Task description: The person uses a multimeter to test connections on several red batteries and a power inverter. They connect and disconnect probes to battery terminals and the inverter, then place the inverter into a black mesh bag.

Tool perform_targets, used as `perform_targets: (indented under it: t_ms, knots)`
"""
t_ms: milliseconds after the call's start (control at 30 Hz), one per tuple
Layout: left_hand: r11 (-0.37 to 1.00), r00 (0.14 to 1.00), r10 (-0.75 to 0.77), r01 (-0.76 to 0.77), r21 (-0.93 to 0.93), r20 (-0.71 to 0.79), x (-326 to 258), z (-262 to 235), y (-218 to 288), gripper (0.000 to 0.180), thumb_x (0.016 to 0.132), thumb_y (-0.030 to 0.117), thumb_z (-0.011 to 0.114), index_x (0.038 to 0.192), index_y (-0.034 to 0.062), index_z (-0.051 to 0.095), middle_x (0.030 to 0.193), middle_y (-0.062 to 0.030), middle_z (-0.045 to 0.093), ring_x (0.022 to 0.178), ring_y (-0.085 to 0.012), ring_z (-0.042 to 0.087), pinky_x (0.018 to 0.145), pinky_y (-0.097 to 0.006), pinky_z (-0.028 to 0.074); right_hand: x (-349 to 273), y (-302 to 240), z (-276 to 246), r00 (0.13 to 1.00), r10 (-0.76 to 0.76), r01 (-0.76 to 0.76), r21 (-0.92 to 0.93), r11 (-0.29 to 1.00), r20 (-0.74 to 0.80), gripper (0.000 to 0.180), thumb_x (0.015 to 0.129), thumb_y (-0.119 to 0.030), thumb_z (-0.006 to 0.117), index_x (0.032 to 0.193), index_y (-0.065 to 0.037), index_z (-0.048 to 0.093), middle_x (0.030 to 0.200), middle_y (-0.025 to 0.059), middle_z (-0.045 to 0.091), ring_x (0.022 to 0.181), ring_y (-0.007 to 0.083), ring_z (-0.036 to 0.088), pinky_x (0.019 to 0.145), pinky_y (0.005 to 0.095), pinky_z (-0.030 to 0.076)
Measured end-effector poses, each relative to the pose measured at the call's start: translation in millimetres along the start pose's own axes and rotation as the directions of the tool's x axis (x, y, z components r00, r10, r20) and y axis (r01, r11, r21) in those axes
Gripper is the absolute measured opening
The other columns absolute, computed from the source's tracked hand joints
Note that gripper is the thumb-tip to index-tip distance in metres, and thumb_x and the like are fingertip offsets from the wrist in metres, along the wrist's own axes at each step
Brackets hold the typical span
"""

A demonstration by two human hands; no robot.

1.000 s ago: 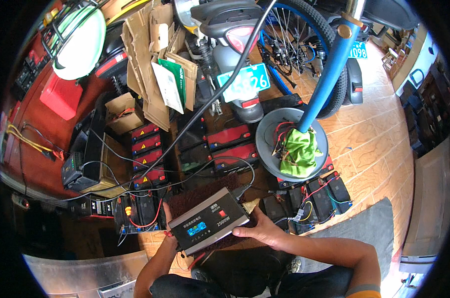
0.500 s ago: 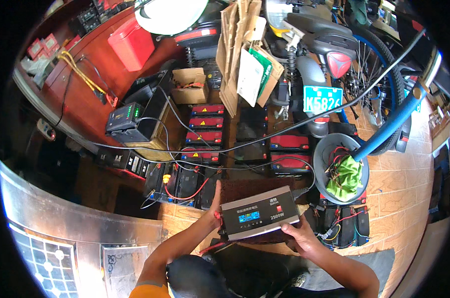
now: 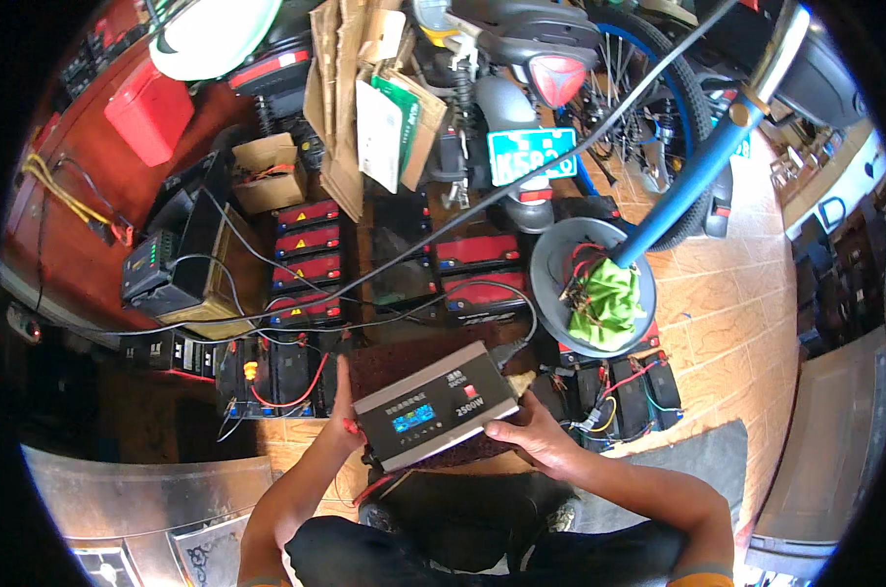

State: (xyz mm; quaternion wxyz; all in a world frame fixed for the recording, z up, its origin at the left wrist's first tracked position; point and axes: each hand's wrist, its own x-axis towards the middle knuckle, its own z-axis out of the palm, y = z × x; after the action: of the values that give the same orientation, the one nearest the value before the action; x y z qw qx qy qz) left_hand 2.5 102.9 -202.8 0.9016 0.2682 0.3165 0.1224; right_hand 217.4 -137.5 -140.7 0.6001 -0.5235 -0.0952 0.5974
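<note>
Both my hands hold a boxy black-and-grey power unit (image 3: 443,406) with a small lit blue display and a red switch. My left hand (image 3: 343,406) lies upright against its left end, where red wire shows. My right hand (image 3: 541,438) grips the near right corner, thumb along the front edge and fingers partly hidden beneath. A black cord (image 3: 509,350) runs into the unit's right end. The unit is tilted, its right end farther from me. Below it lies a dark reddish-brown surface (image 3: 384,357).
Red-topped batteries (image 3: 306,267) and black batteries (image 3: 291,377) stand beyond my hands. On the right, a grey bucket (image 3: 545,313) holds a green cloth (image 3: 609,308) and a blue pole (image 3: 678,210). A long black cable (image 3: 394,264) crosses the view. Folded cardboard (image 3: 337,127) stands behind.
My view has turned right, so the surroundings appear farther left. The unit stays in both hands and is a little more slanted. My knees now show below it.
</note>
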Motion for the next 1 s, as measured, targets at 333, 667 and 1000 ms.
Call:
perform_targets:
  t_ms: [333, 667, 1000]
  knots:
    - [0.934, 0.986, 0.150, -0.117, 0.337, -0.074, -81.7, -37.0, -7.9, 0.110, 0.086, 0.096, 0.033, 0.159, 0.0146, 0.040, 0.156, -0.0059, 0.052, 0.143, -0.0297, 0.049, 0.118, -0.054, 0.038, -6.9, -17.9, -20.0, 0.987, -0.106, 0.119, -0.098, 0.988, 0.122, 0.082, 0.093, -0.041, 0.081, 0.151, 0.005, 0.044, 0.146, 0.0132, 0.057, 0.132, 0.0224, 0.055, 0.114, 0.0366, 0.041]
    - [0.910, 0.986, 0.166, -0.141, 0.390, -0.032, -96.6, -94.5, -10.9, 0.103, 0.084, 0.090, 0.049, 0.158, 0.0187, 0.042, 0.158, -0.0029, 0.050, 0.146, -0.0318, 0.045, 0.118, -0.057, 0.036, 8.9, -12.5, -27.1, 0.989, -0.096, 0.103, -0.063, 0.993, 0.109, 0.091, 0.087, -0.052, 0.084, 0.149, 0.004, 0.046, 0.143, 0.0147, 0.060, 0.133, 0.0209, 0.055, 0.116, 0.0356, 0.039]
    - [0.851, 0.957, 0.247, -0.290, 0.438, 0.152, -102.4, -26.2, 21.6, 0.096, 0.096, 0.080, 0.047, 0.163, 0.0131, 0.035, 0.165, -0.0069, 0.040, 0.146, -0.0259, 0.044, 0.117, -0.045, 0.035, -5.7, -25.5, -65.2, 0.987, -0.125, 0.086, -0.334, 0.939, -0.097, 0.092, 0.080, -0.061, 0.086, 0.135, 0.009, 0.062, 0.126, 0.0193, 0.069, 0.116, 0.0237, 0.066, 0.100, 0.0364, 0.051]
